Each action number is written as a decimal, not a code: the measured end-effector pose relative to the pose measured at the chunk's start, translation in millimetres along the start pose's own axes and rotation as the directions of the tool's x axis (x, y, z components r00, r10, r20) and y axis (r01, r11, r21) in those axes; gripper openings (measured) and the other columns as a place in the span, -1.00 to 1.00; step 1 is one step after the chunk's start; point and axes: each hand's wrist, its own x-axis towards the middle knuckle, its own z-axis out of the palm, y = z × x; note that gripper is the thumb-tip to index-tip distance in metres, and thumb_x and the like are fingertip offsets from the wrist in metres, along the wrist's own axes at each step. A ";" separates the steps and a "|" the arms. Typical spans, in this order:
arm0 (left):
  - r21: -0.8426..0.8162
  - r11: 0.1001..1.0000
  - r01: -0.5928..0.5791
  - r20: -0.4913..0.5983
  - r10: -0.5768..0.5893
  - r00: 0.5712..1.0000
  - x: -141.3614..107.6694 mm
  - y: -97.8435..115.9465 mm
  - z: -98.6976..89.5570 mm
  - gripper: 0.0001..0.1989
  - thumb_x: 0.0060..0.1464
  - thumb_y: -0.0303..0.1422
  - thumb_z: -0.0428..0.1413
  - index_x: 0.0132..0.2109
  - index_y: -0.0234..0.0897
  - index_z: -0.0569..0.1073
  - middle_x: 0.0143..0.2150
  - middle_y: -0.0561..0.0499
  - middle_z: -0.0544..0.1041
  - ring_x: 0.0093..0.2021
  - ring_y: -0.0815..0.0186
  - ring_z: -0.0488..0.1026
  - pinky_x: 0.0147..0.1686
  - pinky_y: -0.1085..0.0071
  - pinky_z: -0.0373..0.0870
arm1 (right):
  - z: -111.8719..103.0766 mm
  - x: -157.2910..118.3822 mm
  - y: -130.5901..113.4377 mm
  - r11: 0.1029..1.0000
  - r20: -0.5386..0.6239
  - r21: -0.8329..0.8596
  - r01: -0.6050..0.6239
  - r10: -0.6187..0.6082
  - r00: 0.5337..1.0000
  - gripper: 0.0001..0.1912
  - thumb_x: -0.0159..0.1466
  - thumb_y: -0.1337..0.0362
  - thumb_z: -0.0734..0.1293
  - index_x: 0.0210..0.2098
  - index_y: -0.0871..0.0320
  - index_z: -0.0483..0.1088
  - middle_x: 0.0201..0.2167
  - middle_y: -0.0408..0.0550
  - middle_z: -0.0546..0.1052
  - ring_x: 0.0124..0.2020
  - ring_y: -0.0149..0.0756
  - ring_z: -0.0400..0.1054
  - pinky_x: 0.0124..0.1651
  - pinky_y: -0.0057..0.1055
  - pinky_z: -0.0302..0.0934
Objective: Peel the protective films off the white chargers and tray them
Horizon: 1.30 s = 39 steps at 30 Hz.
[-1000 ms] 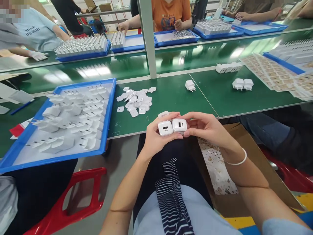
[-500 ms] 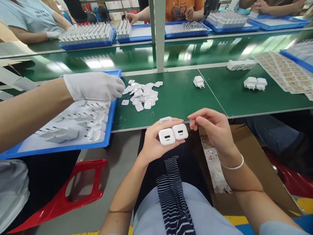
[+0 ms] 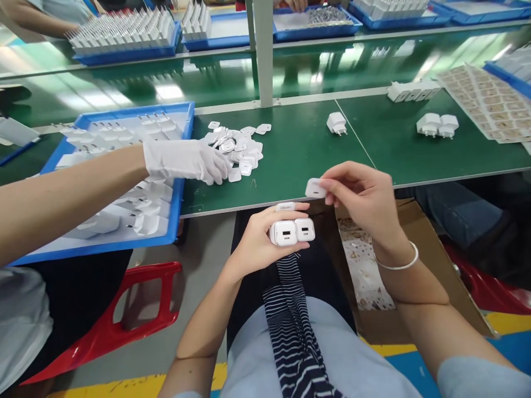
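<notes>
Chargers in left hand and cover in right hand are partly hidden.

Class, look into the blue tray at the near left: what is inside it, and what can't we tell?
White pronged chargers lie inside the blue tray. A co-worker's bare forearm and white glove cross it, hiding whatever is beneath them.

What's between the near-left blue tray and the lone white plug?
Pile of flat white covers, a co-worker's gloved hand at its left side, then bare green benchtop; head view.
</notes>
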 end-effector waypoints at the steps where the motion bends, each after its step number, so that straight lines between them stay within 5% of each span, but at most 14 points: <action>1: -0.016 1.000 0.000 -0.035 -0.001 0.999 -0.3 -0.8 0.0 -0.59 -0.06 -0.37 0.43 -0.01 -0.22 0.61 0.09 -0.19 0.62 0.07 0.10 0.59 0.09 0.17 0.53 | -2.0 -4.6 -1.6 0.999 -0.006 0.030 -0.028 0.028 1.000 -0.93 0.29 0.28 0.46 -0.34 0.10 0.56 -0.55 -0.19 0.52 -0.58 -0.44 0.36 -0.53 -0.47 0.30; 6: -0.045 0.999 -0.026 -0.161 0.019 0.987 0.1 -1.7 1.2 -0.57 -0.09 -0.39 0.44 -0.01 -0.20 0.62 0.06 -0.16 0.64 0.03 0.13 0.61 0.09 0.17 0.52 | 2.7 -30.2 -9.4 0.980 0.054 0.163 -0.112 0.104 0.993 -0.98 0.28 0.33 0.48 -0.28 0.10 0.58 -0.49 -0.16 0.54 -0.54 -0.45 0.41 -0.51 -0.50 0.38; 12: 0.006 0.999 -0.050 -0.147 0.051 0.988 1.9 1.3 1.7 -0.57 -0.06 -0.39 0.43 0.00 -0.18 0.62 0.06 -0.12 0.65 0.01 0.15 0.61 0.07 0.19 0.52 | 10.4 -31.6 -10.1 0.959 0.171 0.274 -0.077 0.030 0.985 -0.97 0.27 0.37 0.47 -0.31 0.13 0.58 -0.35 -0.14 0.51 -0.50 -0.48 0.42 -0.49 -0.49 0.39; 25: -0.040 0.998 -0.041 -0.091 0.037 0.995 3.9 2.5 0.4 -0.56 -0.09 -0.36 0.45 0.00 -0.15 0.63 0.07 -0.10 0.65 0.01 0.11 0.61 0.03 0.19 0.50 | 4.8 -13.9 -15.8 0.984 0.303 0.141 -0.107 0.060 0.951 -0.91 0.23 0.27 0.51 -0.38 0.11 0.56 -0.42 -0.14 0.56 -0.48 -0.41 0.39 -0.45 -0.43 0.38; 39: -0.129 0.990 -0.048 -0.141 0.030 0.990 4.2 -1.7 4.4 -0.43 -0.25 -0.37 0.51 0.00 -0.16 0.62 0.01 -0.07 0.65 0.01 0.16 0.59 0.08 0.22 0.51 | 4.5 -12.9 -17.8 0.988 0.304 0.123 -0.095 0.053 0.951 -0.95 0.26 0.30 0.48 -0.36 0.08 0.56 -0.38 -0.15 0.58 -0.40 -0.36 0.44 -0.33 -0.37 0.42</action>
